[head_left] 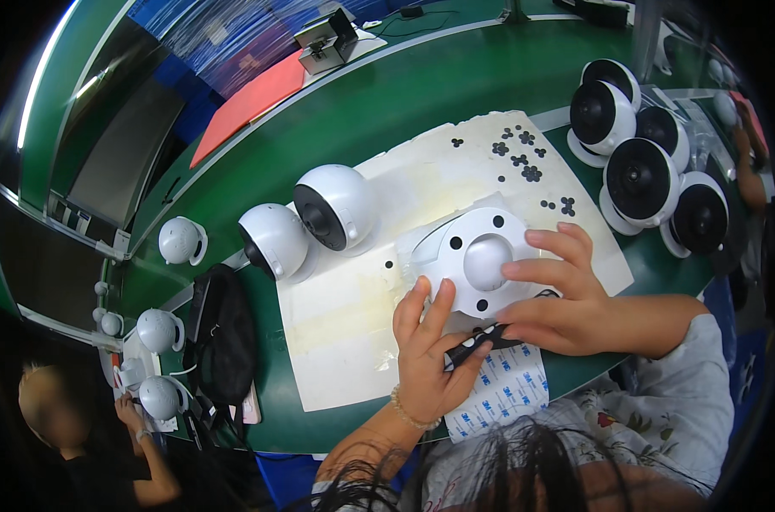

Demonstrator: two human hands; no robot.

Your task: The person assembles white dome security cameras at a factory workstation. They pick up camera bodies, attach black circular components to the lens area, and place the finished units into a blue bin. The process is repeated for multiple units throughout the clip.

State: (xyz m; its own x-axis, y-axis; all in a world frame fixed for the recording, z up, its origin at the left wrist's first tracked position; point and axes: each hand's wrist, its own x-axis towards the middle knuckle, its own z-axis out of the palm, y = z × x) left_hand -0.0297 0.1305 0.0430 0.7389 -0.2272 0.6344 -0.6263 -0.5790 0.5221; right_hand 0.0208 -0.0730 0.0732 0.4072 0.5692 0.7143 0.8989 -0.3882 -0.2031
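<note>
A white ring-shaped base [524, 247] lies face up on the cream board [336, 358], round black pads on its rim and a white rounded surface in its central opening. My left hand [434, 350] rests fingertips against the base's near left edge. Its thumb pins a black strip with white dots [462, 348]. From the right, my right hand [566, 294] reaches over the base with upper fingers spread. Its thumb and a lower finger close on the strip's other end, partly hidden. Below the strip is a white backing sheet with blue print [507, 388].
Small black round pads [531, 173] lie scattered at the board's far right. Two white ball-shaped cameras [340, 205] stand left of the base; several more [639, 179] cluster at right. A black bag [221, 333] sits at left, near another person [63, 418].
</note>
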